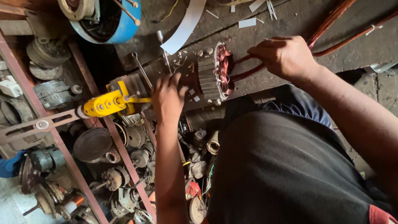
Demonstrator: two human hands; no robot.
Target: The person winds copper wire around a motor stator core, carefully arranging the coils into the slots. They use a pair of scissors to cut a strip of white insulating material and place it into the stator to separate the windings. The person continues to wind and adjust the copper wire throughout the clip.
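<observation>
Bare forearms, bare hands, black garment with a red patch, dark blue cloth beneath

I see a dark, grimy wooden workbench (pixel 298 20) across the top, littered with white paper strips (pixel 185 25) and scraps. Below it on the left, rust-red metal shelf rails (pixel 62 145) run diagonally over heaps of old motor parts (pixel 116 174). A blue-rimmed motor housing (pixel 110 18) sits top left. Pale concrete floor (pixel 10 207) shows bottom left. Light is dim and even.

Coppery-red coil (pixel 223 62), yellow tool (pixel 108 103), blue casing (pixel 124 25), white strip (pixel 185 25).
</observation>
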